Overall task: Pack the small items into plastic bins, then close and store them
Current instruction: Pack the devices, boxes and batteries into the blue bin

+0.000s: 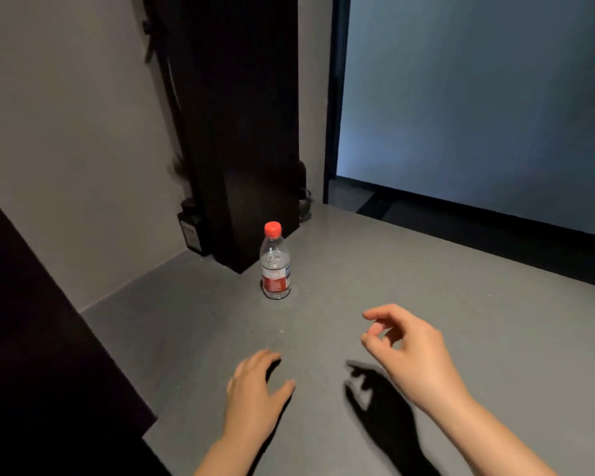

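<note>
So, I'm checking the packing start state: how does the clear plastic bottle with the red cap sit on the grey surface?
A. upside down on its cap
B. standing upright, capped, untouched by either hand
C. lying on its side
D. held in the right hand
B: the clear plastic bottle with the red cap stands upright, cap on top, with the left hand and right hand nearer the camera, apart from it.

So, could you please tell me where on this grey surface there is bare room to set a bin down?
The widest bare patch of the grey surface lies right of the water bottle, toward the dark far edge. Another lies left of the bottle, along the wall. The back corner is crowded by the black post; both hands hover over the near middle.
</note>
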A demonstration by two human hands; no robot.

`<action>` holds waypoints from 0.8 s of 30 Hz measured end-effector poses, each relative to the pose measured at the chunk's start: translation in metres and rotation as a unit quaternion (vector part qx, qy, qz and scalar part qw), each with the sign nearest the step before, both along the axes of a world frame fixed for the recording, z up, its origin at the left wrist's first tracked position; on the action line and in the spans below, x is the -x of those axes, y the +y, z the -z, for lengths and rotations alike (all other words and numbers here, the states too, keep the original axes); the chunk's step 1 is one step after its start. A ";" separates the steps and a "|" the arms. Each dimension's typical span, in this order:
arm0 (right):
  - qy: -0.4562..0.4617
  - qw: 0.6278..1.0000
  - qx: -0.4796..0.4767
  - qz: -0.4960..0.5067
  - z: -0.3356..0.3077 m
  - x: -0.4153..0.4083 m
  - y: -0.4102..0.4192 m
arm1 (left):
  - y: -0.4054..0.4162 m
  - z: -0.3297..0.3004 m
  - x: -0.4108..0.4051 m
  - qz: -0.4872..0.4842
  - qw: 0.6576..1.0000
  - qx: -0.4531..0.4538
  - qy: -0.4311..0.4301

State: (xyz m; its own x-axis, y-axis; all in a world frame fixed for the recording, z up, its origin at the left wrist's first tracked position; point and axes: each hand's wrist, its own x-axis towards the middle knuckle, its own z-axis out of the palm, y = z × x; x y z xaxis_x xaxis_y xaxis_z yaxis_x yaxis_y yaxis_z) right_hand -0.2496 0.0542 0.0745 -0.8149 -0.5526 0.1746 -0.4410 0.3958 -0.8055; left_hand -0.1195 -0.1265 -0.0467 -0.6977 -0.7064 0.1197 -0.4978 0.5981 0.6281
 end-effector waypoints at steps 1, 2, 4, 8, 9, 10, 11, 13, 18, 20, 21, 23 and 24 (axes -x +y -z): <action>-0.003 1.000 -0.013 -0.014 0.004 0.005 -0.025 | -0.012 0.004 -0.005 -0.001 1.000 0.006 -0.018; -0.001 0.999 -0.028 -0.026 0.007 0.011 -0.050 | -0.024 0.007 -0.007 0.002 0.999 0.016 -0.035; 0.013 0.998 -0.050 -0.041 0.011 0.024 -0.097 | -0.043 0.008 -0.009 0.016 0.998 0.031 -0.058; 0.022 0.998 -0.046 -0.036 0.013 0.047 -0.178 | -0.070 0.008 -0.002 0.065 0.994 0.039 -0.075; 0.017 0.998 -0.049 -0.036 0.015 0.052 -0.194 | -0.073 0.009 0.000 0.074 0.994 0.043 -0.074; 0.008 0.998 -0.054 -0.043 0.017 0.057 -0.206 | -0.075 0.009 0.003 0.081 0.993 0.047 -0.074; -0.007 0.997 -0.056 -0.057 0.019 0.061 -0.216 | -0.076 0.010 0.004 0.087 0.992 0.050 -0.074; -0.045 0.995 -0.046 -0.081 0.023 0.069 -0.228 | -0.075 0.011 0.007 0.097 0.991 0.054 -0.073; -0.017 0.998 -0.026 -0.050 0.029 0.069 -0.217 | -0.072 0.011 0.009 0.099 0.991 0.051 -0.079; 0.001 0.999 -0.015 -0.034 0.035 0.061 -0.197 | -0.069 0.008 0.010 0.099 0.990 0.050 -0.089; -0.005 1.000 -0.001 -0.017 0.038 0.057 -0.183 | -0.065 0.007 0.011 0.099 0.989 0.052 -0.093; -0.045 0.997 0.052 0.029 0.043 0.046 -0.147 | -0.053 0.004 0.014 0.106 0.988 0.054 -0.095; -0.063 0.993 0.083 0.053 0.043 0.041 -0.127 | -0.045 0.002 0.017 0.113 0.988 0.051 -0.093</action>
State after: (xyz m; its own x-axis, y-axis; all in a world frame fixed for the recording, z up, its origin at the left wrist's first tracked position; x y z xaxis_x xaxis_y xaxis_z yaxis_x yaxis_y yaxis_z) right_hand -0.2904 -0.0728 0.0314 -0.8881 -0.4349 0.1489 -0.2955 0.2920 -0.9096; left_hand -0.1366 -0.1713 -0.0484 -0.8530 -0.5206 0.0375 -0.4452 0.7632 0.4684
